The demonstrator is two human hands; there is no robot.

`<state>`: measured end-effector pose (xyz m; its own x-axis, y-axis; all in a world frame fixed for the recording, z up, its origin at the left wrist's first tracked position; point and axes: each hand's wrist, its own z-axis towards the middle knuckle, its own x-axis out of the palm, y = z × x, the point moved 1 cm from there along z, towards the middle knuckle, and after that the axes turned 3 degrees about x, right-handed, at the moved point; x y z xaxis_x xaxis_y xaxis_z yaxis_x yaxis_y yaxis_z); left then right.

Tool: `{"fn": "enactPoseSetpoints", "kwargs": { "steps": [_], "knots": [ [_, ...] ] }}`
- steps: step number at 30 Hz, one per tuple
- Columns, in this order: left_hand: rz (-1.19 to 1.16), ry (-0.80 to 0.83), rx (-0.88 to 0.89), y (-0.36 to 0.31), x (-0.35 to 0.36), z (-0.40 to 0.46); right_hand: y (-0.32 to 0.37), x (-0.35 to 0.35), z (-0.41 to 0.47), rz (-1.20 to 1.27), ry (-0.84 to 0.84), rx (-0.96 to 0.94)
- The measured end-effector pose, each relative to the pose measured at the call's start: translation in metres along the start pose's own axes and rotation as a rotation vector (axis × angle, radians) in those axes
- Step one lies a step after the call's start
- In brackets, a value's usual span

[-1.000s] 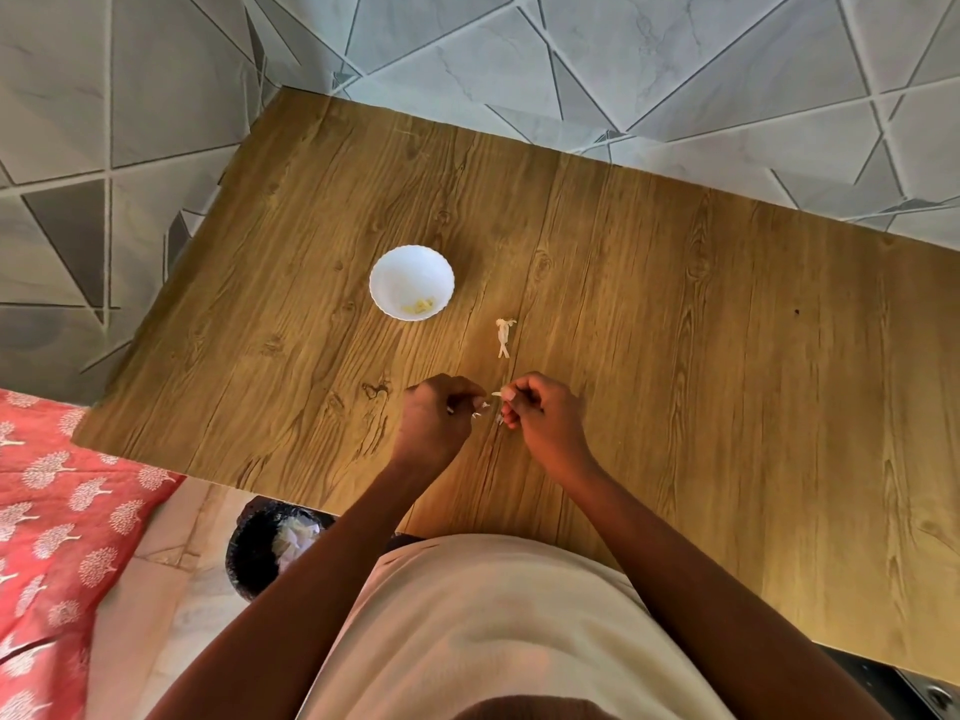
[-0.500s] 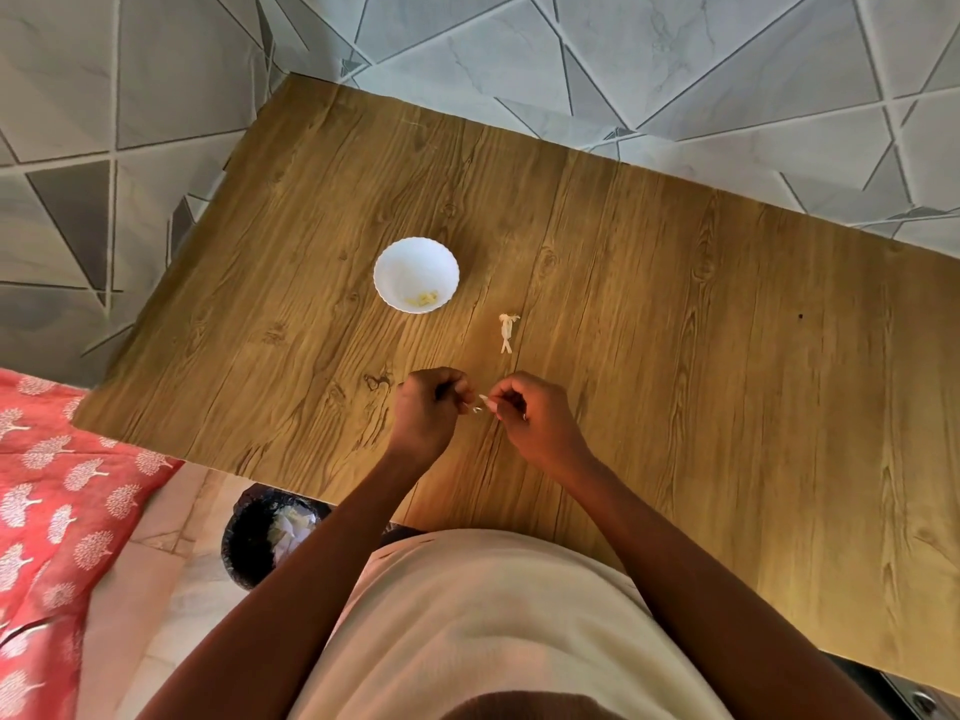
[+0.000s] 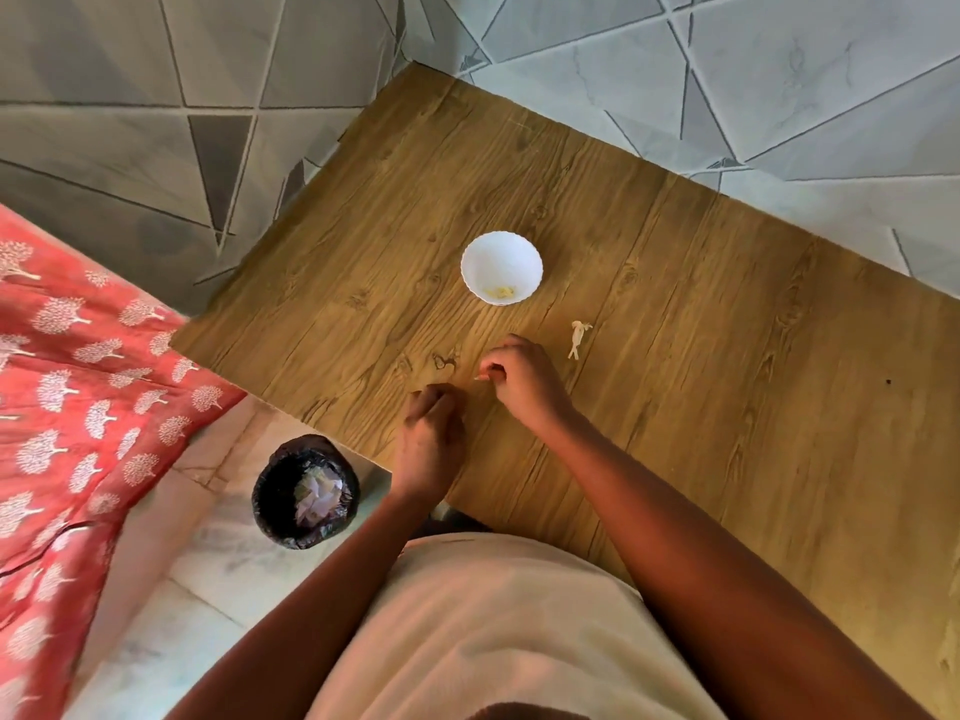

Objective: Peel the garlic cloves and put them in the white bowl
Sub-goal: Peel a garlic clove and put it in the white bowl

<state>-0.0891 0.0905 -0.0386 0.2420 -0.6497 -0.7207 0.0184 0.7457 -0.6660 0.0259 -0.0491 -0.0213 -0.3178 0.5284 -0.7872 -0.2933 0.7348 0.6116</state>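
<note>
- Wooden table (image 3: 701, 356) with a brown grain finish stood against the wall, its left corner jutting over the floor.
- Wall tiles (image 3: 779, 85) were grey, cut into triangular shapes by pale grout lines.
- Small bin (image 3: 305, 492) lined with a black bag sat on the floor just beside the table's near-left edge; crumpled pale scraps lay inside.
- Red cloth (image 3: 67, 407) printed with white tree motifs covered the left side.
- Floor (image 3: 171, 615) was pale marble-like tile.
</note>
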Motion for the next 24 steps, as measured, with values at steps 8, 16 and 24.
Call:
{"fn": "enactPoseSetpoints", "kwargs": {
  "steps": [8,16,24],
  "knots": [
    [-0.079,0.13,0.158,0.005,0.011,-0.008,-0.034,-0.035,-0.078,0.077,-0.431,0.172],
    [-0.047,0.182,0.3,0.012,0.018,-0.015,-0.045,0.018,-0.126,-0.116,-0.294,0.319],
    [-0.055,0.239,0.293,0.014,0.015,-0.014,-0.016,0.042,-0.085,-0.232,-0.22,0.162]
  ]
}}
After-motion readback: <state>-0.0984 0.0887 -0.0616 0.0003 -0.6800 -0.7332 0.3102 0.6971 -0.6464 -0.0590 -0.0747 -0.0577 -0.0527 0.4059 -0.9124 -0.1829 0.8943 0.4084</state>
